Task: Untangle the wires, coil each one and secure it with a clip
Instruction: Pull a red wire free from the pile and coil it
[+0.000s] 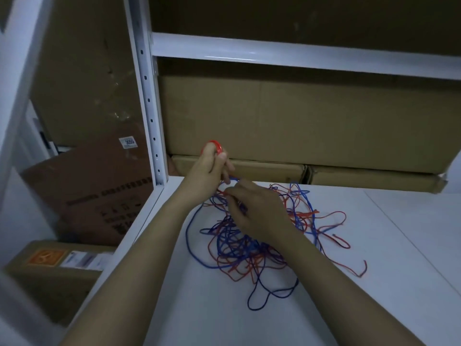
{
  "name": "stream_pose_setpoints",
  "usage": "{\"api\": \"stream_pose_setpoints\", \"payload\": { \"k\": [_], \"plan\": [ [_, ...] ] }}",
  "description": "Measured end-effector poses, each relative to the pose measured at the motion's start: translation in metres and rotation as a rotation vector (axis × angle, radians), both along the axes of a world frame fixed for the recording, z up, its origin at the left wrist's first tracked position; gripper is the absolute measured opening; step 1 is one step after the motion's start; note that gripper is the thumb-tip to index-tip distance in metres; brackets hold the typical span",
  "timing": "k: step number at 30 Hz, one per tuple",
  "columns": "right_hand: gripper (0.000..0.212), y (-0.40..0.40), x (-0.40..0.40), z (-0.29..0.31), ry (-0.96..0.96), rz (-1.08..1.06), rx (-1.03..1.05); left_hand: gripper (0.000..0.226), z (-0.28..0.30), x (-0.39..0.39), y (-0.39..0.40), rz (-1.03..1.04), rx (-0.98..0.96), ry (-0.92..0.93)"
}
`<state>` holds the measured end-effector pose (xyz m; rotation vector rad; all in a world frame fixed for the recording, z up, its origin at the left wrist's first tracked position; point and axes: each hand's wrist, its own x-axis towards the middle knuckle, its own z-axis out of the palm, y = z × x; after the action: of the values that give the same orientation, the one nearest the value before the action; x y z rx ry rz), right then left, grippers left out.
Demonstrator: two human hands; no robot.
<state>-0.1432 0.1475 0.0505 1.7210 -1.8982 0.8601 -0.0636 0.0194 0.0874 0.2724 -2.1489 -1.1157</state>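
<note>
A tangle of red and blue wires (pixel 249 248) lies spread on the white shelf surface (pixel 374 295). My left hand (pixel 209 171) is raised above the tangle's far edge and grips a small coil of red wire (pixel 216 146) that sticks out above its fingers. My right hand (pixel 257 211) hovers over the middle of the tangle, its fingers pinching a red strand (pixel 223 193) that runs up toward the left hand. Loose red ends (pixel 359 270) trail off to the right, and a blue loop (pixel 269 295) reaches toward me. No clip is visible.
Cardboard boxes (pixel 299 121) fill the back of the shelf under a white crossbar (pixel 274 56). A white perforated upright (pixel 149 108) stands at the left. More boxes (pixel 87 196) sit beyond the shelf's left edge, lower down.
</note>
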Motion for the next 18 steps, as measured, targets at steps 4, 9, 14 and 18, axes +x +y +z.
{"api": "stream_pose_setpoints", "payload": {
  "k": [4, 9, 14, 18],
  "plan": [
    [0.028, 0.009, -0.012, 0.012, -0.043, -0.028, -0.092, 0.022, -0.004, 0.007, 0.0, 0.04, -0.227, -0.147],
    [0.02, 0.019, -0.015, 0.034, -0.096, -0.086, 0.097, 0.024, -0.016, 0.008, 0.002, 0.086, -0.451, -0.258],
    [0.021, 0.029, -0.033, 0.055, -0.39, -0.128, 0.226, 0.04, -0.011, 0.021, 0.001, 0.064, -0.261, -0.254],
    [0.014, 0.022, -0.032, 0.064, -0.377, -0.083, 0.004, 0.049, -0.003, 0.023, 0.01, -0.075, -0.119, -0.256]
  ]
}}
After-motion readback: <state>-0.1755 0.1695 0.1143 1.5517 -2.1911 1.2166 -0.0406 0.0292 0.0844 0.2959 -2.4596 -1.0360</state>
